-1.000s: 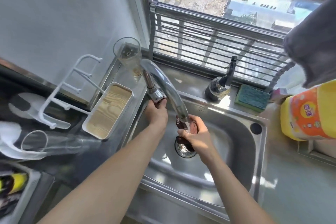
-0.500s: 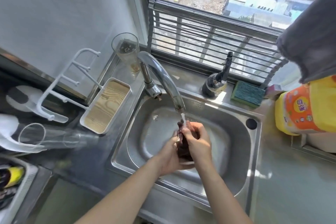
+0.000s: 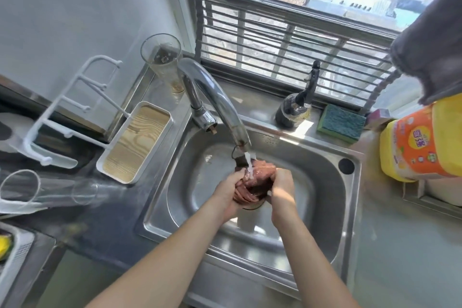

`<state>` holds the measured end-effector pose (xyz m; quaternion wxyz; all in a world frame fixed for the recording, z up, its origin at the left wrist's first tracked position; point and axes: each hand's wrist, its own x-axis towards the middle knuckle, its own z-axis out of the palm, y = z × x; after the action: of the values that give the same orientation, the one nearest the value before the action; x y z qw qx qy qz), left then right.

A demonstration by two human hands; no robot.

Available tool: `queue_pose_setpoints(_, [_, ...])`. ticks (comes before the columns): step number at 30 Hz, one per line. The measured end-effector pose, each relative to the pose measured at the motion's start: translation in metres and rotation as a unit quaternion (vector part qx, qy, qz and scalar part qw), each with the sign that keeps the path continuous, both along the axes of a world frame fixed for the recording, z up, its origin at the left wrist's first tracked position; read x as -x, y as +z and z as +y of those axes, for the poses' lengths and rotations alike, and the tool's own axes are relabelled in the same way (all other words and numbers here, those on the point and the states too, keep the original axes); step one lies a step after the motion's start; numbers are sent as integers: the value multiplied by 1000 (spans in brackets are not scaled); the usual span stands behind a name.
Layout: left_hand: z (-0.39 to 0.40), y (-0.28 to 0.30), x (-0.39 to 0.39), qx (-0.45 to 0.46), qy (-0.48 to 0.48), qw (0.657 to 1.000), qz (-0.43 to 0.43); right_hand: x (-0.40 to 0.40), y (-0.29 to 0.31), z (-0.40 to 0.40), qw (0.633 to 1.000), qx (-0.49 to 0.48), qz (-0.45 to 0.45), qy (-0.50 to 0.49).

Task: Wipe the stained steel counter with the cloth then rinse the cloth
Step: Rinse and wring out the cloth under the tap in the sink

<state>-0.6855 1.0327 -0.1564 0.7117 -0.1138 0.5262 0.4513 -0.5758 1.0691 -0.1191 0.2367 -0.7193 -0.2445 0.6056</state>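
A: Obs. 1, cloth?
B: The cloth, reddish-brown and bunched, sits over the middle of the sink, directly under the faucet spout. A thin stream of water lands on its top.

A: Hands?
B: The left hand is closed around the cloth's left side, fingers curled into the folds. The right hand clasps the right side; both grip the cloth between them above the drain.

A: Surroundings?
B: Left of the basin, on the steel counter: a white tray with a wood-grain bottom, a white rack, one glass upright behind the faucet. Along the back ledge: a dark dispenser bottle, then a blue-green sponge. At far right, a yellow and orange package, with a grey towel hanging above it.
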Motion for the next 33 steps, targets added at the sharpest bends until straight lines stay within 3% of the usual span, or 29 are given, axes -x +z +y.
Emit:
queue_pose_setpoints(3, [2, -2, -3, -52, -22, 992, 112, -6, -4, -4, 998, -8, -46, 41])
queue_pose_setpoints(6, [-3, -3, -2, -69, -39, 987, 139, -7, -11, -1, 991, 11, -79, 107])
queue_pose_setpoints(8, [-7, -6, 1, -58, -47, 993, 95, -5, -15, 4, 992, 7, -68, 102])
queue_pose_setpoints(12, [-18, -9, 8, 43, -148, 987, -47, 6, -15, 11, 999, 18, 34, 11])
queue_pose_setpoints(14, [-17, -12, 6, 27, -81, 994, -67, 4, -15, 10, 997, 5, -29, 64])
queue_pose_setpoints(17, [-6, -12, 4, 7, -30, 997, 66, -4, -17, 1, 977, -14, -154, 148])
queue_pose_setpoints(21, [0, -10, 4, -19, -63, 990, 123, -7, -15, -6, 977, -19, -105, 184])
queue_pose_setpoints(26, [-6, -7, 4, -7, -71, 993, 94, -4, -14, -2, 950, -45, -176, 254])
queue_pose_setpoints(28, [-10, -4, 5, 18, -126, 989, 70, -4, -16, 1, 939, -44, -199, 278])
queue_pose_setpoints(31, [-12, -4, 6, 33, -195, 980, 15, -7, -21, 4, 889, -33, -208, 407])
queue_pose_setpoints(33, [-12, -4, 3, 9, -198, 980, 27, -13, -22, 5, 851, -42, -206, 482])
